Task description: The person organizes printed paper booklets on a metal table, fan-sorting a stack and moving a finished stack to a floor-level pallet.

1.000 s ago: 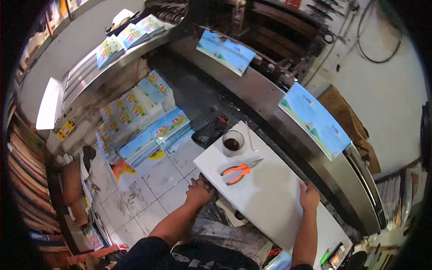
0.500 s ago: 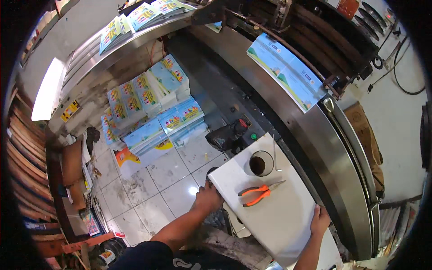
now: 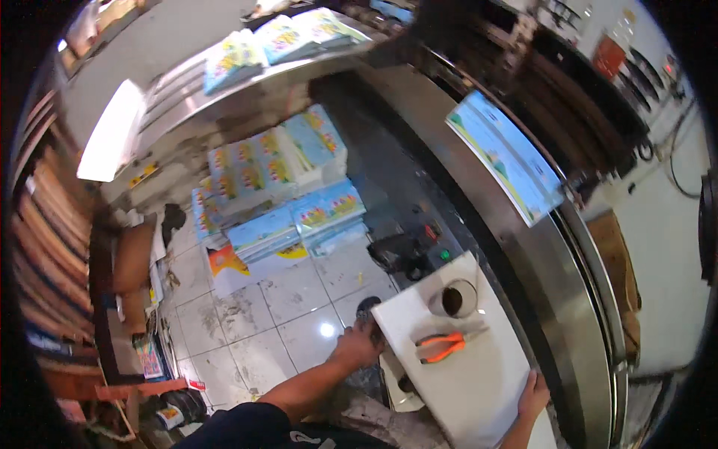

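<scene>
A small white tabletop (image 3: 479,385) stands in front of me, tilted in the view. My left hand (image 3: 359,344) is closed at its left edge, near the far corner, with the fingertips partly hidden. Along the right edge, my right hand (image 3: 532,394) grips the tabletop with its fingers curled over the side. On the top stands a clear glass (image 3: 469,298) with a dark drink in it. Orange-handled pliers (image 3: 446,348) lie nearer to me, their jaws pointing right. Just beyond my left hand is a dark round object (image 3: 368,305), blurred.
Stacks of printed booklets (image 3: 329,208) stand on the tiled floor (image 3: 262,307). A long metal machine (image 3: 516,247) runs along the right, with a printed sheet (image 3: 505,153) on it. More booklets (image 3: 292,37) lie on a metal shelf. A black bag (image 3: 396,253) hangs beyond the tabletop.
The view has shifted, so the surroundings appear farther right and lower, with some blur. Both hands stay at the tabletop's edges; the glass and pliers remain on it.
</scene>
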Demonstrator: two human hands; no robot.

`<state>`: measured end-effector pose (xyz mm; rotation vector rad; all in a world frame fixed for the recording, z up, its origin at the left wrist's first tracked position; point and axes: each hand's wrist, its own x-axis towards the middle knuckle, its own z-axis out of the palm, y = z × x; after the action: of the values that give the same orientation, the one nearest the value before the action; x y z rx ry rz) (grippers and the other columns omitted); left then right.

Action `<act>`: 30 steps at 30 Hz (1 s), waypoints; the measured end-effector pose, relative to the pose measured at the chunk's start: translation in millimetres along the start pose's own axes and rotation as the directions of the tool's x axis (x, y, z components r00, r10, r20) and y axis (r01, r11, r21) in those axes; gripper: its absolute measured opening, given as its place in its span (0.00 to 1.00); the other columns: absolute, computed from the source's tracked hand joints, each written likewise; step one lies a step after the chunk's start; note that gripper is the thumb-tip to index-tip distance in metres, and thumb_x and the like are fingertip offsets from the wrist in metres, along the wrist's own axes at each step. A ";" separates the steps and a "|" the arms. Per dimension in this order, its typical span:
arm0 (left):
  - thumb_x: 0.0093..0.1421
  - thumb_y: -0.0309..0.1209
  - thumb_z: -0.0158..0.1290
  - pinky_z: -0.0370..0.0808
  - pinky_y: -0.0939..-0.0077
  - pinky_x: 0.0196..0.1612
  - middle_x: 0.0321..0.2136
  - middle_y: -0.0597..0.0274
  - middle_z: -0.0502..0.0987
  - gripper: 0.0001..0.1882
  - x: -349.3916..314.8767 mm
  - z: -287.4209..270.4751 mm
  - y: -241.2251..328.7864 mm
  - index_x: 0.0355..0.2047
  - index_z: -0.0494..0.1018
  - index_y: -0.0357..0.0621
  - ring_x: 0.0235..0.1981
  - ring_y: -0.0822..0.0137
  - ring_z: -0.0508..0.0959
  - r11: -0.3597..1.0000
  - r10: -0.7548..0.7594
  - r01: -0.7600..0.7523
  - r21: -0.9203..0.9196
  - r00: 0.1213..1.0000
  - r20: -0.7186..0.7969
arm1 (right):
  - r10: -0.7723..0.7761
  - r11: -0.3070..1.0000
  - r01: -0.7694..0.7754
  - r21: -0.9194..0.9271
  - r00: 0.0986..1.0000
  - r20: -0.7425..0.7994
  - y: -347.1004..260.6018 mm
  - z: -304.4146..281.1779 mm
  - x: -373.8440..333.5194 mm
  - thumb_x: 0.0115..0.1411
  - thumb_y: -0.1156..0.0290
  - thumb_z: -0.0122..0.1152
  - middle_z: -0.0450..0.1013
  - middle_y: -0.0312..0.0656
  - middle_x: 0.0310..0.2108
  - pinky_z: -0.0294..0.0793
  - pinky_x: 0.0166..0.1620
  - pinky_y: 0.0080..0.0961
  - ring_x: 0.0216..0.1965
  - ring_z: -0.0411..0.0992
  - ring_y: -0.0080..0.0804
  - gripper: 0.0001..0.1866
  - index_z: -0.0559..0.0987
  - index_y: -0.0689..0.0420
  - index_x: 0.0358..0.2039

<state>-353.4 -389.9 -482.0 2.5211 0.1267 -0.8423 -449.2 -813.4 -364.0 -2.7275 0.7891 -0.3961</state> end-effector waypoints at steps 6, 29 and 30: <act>0.61 0.55 0.49 0.67 0.53 0.60 0.60 0.36 0.64 0.44 59.2 -6.1 -37.3 0.68 0.51 0.40 0.60 0.41 0.67 0.886 -0.099 -0.061 -0.460 0.944 -0.316 | 0.034 0.999 -0.034 -0.022 0.999 -0.022 12.4 3.9 -5.7 0.65 0.54 0.54 0.76 0.57 0.26 0.71 0.33 0.46 0.28 0.75 0.55 0.23 0.79 0.65 0.33; 0.62 0.35 0.59 0.73 0.68 0.39 0.33 0.67 0.78 0.13 292.0 -326.5 254.3 0.44 0.72 0.48 0.36 0.68 0.79 -0.381 0.221 -0.132 -0.915 0.948 -0.229 | 0.138 0.987 -0.113 -0.114 0.959 0.247 -15.7 -15.5 1.3 0.67 0.44 0.45 0.75 0.59 0.48 0.71 0.53 0.43 0.50 0.73 0.57 0.33 0.77 0.65 0.51; 0.62 0.34 0.58 0.74 0.68 0.39 0.34 0.67 0.78 0.12 305.0 -338.2 245.5 0.44 0.72 0.48 0.36 0.68 0.79 -0.384 0.208 -0.200 -0.901 0.932 -0.296 | 0.080 0.993 -0.062 -0.097 0.977 0.196 -9.4 -12.0 -0.3 0.67 0.43 0.45 0.76 0.59 0.46 0.72 0.52 0.43 0.49 0.74 0.58 0.34 0.77 0.65 0.50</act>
<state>133.4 -467.5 -324.7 0.6651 0.2154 -0.1870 -449.0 -807.8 -349.8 -2.7567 0.8651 -0.0704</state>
